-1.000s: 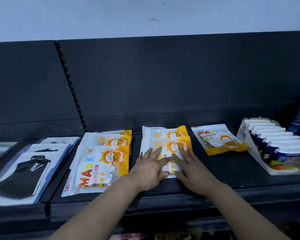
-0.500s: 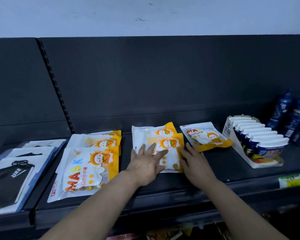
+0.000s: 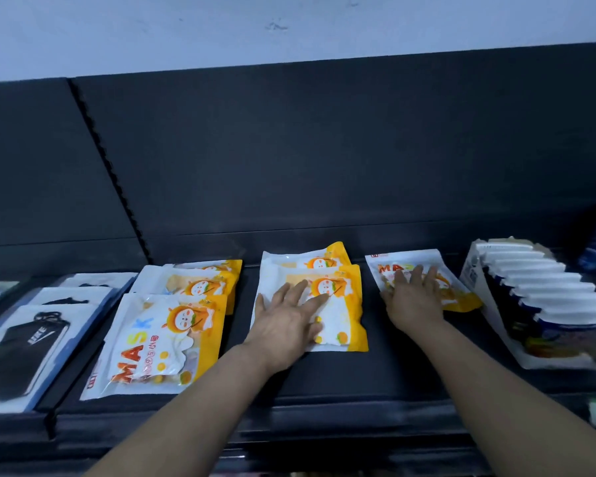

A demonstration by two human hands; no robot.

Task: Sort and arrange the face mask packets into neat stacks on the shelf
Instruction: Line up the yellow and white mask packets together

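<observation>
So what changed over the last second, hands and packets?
The right hand left the middle stack and moved right onto the lone tilted packet, lying flat on it, not gripping. The left hand stays flat on the middle stack. No packet has clearly shifted.

Lone packet [image 3: 461,294] right of middle stack [image 3: 341,304]

"MASK" on left packet [image 3: 159,342]; right packet [image 3: 424,280] probably same

glossy plastic packets [image 3: 338,315], matt dark shelf [image 3: 341,380]
</observation>
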